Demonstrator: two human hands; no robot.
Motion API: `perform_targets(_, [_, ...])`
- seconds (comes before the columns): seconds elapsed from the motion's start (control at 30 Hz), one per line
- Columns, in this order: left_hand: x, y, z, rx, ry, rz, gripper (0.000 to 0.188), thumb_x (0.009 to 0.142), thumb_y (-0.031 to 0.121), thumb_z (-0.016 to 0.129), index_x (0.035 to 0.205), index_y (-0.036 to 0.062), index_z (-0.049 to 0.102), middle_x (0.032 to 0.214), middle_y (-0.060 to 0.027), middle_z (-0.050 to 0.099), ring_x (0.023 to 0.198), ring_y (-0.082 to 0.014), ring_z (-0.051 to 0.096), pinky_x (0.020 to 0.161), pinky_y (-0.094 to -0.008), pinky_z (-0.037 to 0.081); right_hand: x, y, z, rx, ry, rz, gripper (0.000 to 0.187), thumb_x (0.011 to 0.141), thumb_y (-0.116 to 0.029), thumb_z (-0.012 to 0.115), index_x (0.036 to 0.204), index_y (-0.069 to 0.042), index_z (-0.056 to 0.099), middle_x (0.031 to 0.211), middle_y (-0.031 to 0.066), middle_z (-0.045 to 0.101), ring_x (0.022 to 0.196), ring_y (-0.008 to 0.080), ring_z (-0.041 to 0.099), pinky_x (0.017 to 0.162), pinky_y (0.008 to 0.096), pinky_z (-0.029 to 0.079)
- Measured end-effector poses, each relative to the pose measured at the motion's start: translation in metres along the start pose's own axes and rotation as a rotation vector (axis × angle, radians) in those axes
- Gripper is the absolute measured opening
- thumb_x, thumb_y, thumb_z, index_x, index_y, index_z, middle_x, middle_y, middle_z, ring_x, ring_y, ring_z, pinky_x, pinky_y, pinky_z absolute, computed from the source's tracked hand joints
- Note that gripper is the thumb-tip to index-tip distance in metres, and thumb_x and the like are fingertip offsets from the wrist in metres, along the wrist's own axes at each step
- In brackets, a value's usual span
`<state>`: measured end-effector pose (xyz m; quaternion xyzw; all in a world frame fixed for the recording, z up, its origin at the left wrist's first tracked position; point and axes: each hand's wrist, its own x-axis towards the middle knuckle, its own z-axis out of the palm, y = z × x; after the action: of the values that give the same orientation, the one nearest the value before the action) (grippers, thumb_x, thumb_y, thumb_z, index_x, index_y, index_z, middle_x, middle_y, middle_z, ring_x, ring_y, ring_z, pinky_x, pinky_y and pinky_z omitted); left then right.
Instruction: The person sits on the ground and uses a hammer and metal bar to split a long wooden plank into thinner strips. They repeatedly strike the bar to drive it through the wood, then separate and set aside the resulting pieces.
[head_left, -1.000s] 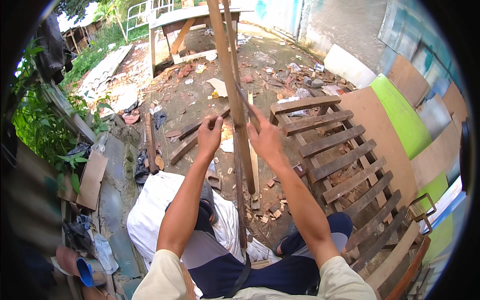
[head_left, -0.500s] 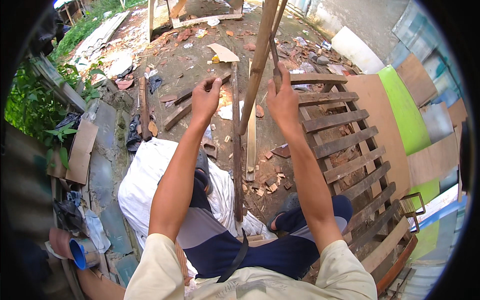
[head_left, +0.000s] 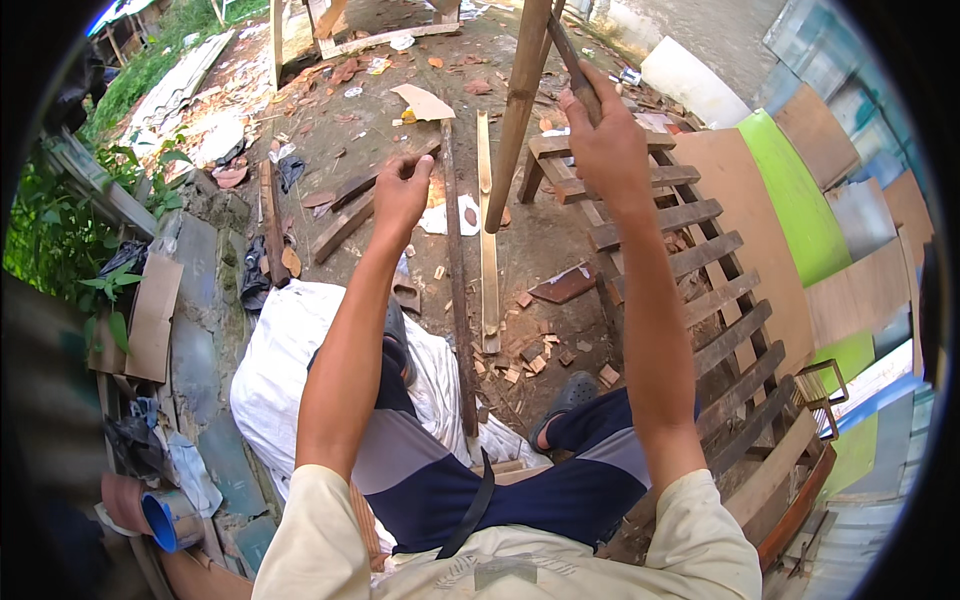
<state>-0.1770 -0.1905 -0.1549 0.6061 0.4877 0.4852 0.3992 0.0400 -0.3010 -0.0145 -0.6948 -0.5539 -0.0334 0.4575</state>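
Shirt print (head_left: 505,572) here, too faint to read | blue container (head_left: 185,520) tilting at left, contents unclear | left hand (head_left: 402,195): fingers curled, grip can't tell | right hand (head_left: 610,140): fingers clamped on dark tool (head_left: 569,48), angling up-left | wooden pole (head_left: 514,120), lower end between the hands, pointing down, long axis climbing steeply, slightly rightward!
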Motion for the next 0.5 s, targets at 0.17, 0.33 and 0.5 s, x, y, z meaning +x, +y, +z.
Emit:
perform_targets(0.17, [-0.007,0.011,0.011,-0.056,-0.043,-0.023,0.044,0.093,0.034,0.063,0.116,-0.0033,0.065,0.097,-0.0088,0.069,0.086,-0.0136,0.063,0.07,-0.0275,0.048,-0.005,0.039,0.025,-0.08,-0.22,0.162,0.051,0.095,-0.029,0.058,0.144,-0.02,0.047,0.082,0.0173,0.069,0.053,0.0244,0.064,0.059,0.0373,0.055])
perform_targets(0.33, [-0.021,-0.001,0.008,-0.007,-0.087,-0.04,0.044,0.093,0.033,0.063,0.117,-0.0039,0.065,0.098,-0.0083,0.068,0.084,-0.013,0.062,0.07,-0.0269,0.048,0.005,0.016,0.006,-0.023,-0.386,0.191,0.049,0.094,-0.024,0.056,0.141,-0.013,0.05,0.08,0.0158,0.069,0.047,0.023,0.062,0.057,0.0384,0.055])
perform_targets(0.5, [-0.019,0.002,0.011,-0.035,-0.089,-0.057,0.045,0.093,0.033,0.063,0.117,-0.0043,0.064,0.099,-0.0083,0.068,0.085,-0.0131,0.062,0.07,-0.027,0.048,0.022,-0.018,-0.033,-0.041,-0.341,0.154,0.047,0.095,-0.026,0.055,0.14,-0.013,0.051,0.072,0.0117,0.068,0.048,0.0204,0.063,0.057,0.036,0.055])
